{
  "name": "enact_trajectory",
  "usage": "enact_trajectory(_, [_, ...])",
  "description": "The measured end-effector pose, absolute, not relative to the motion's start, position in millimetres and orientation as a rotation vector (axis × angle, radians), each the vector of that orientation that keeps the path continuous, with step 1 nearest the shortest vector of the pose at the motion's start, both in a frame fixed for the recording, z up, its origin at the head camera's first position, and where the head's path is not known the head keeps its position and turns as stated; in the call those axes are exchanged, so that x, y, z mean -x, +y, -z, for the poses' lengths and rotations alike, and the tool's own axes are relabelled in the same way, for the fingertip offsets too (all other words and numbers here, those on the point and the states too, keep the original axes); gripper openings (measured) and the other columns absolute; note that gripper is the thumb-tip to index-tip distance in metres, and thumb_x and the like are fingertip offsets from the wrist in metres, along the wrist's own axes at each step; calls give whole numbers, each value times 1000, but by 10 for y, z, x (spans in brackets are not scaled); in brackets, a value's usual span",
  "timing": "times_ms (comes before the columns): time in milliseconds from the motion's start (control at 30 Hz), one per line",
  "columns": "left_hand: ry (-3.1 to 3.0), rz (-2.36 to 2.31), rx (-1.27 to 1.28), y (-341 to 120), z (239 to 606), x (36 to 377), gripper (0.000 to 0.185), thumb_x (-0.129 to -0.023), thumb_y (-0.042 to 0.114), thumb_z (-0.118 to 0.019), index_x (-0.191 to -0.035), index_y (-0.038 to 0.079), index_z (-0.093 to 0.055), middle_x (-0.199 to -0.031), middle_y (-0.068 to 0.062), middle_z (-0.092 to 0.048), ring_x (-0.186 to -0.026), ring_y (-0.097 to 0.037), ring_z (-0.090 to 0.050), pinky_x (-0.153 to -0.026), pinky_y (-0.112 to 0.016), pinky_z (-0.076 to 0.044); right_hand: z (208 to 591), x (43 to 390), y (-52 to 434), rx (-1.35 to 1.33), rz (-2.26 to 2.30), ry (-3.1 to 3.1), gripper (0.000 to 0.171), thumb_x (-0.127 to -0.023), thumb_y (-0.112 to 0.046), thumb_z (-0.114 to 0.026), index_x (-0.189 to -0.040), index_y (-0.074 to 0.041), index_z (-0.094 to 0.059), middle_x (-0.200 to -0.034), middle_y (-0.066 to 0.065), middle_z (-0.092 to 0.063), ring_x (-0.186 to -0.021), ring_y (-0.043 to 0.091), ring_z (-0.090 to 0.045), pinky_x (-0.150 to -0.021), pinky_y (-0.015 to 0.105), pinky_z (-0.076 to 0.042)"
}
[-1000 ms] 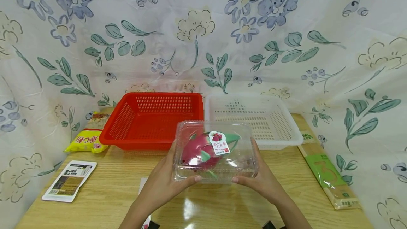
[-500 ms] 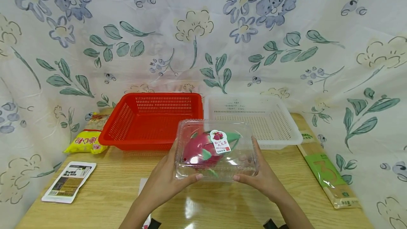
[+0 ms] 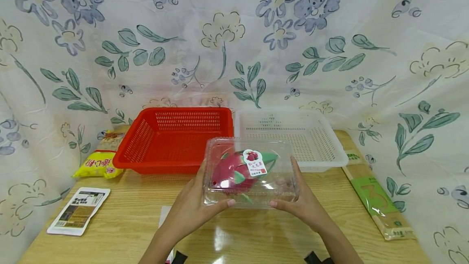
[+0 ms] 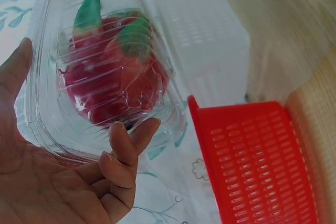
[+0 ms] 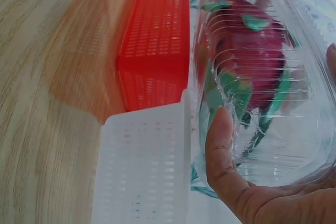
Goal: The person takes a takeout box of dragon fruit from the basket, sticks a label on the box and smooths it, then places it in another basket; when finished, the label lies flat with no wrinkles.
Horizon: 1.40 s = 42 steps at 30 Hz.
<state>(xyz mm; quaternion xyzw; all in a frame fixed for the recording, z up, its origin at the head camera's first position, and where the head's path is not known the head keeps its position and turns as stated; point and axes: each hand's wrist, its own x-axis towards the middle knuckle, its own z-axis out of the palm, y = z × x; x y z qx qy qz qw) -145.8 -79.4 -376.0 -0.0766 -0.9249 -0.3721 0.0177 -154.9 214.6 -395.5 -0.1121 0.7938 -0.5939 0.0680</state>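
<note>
A clear plastic clamshell box holds a pink dragon fruit with green scales and carries a white label on its lid. Both hands hold it above the wooden table. My left hand grips its left side, thumb along the near edge. My right hand grips its right side the same way. In the left wrist view the fingers curl under the box. In the right wrist view the thumb presses the box.
A red basket and a white basket stand side by side behind the box. At the left lie a yellow snack bag and a printed packet. A long green-labelled pack lies along the right edge.
The box has risen slightly and shifted a little to the right and away from me, both hands still gripping it.
</note>
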Motion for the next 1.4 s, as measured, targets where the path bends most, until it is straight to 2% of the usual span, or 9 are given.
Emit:
enact_trajectory(400, [-2874,1130,239,-769,3765,1474,120,-71,74,-72,-160,31,-5,-150,-14,-46,-134,-43,-47,-100,-68,-40,3946,1573,2162,306,1793,2374,121,-81,-18,-82,-157,-39,9,-134,28,-47,-129,48,-45,-84,46,-56])
enact_trajectory(667, [-2859,1162,242,-760,3765,1491,119,-70,73,-73,-160,35,-3,-148,-11,-50,-131,-40,-51,-97,-67,-43,3938,1600,2172,327,1770,2399,121,-81,-19,-82,-158,-38,10,-134,25,-50,-128,46,-46,-86,48,-54])
enact_trajectory(900, [-2878,1158,226,-734,3772,1504,121,-70,74,-72,-160,30,-4,-152,-12,-45,-132,-42,-49,-99,-68,-41,3956,1623,2203,347,1760,2414,120,-82,-20,-81,-158,-35,10,-136,25,-49,-127,45,-46,-90,51,-52])
enact_trajectory(1167, [-2895,1153,222,-741,3759,1505,122,-71,75,-71,-161,27,-4,-155,-13,-40,-137,-44,-43,-101,-69,-38,3969,1643,2201,365,1806,2360,119,-83,-19,-80,-158,-35,10,-138,29,-47,-130,49,-43,-85,45,-56])
enact_trajectory(1400, [-2878,1147,241,-756,3740,1524,122,-71,75,-71,-161,28,-2,-153,-13,-43,-136,-42,-45,-100,-68,-40,3960,1669,2187,362,1821,2335,119,-83,-19,-80,-158,-33,11,-138,29,-46,-131,51,-41,-82,42,-57])
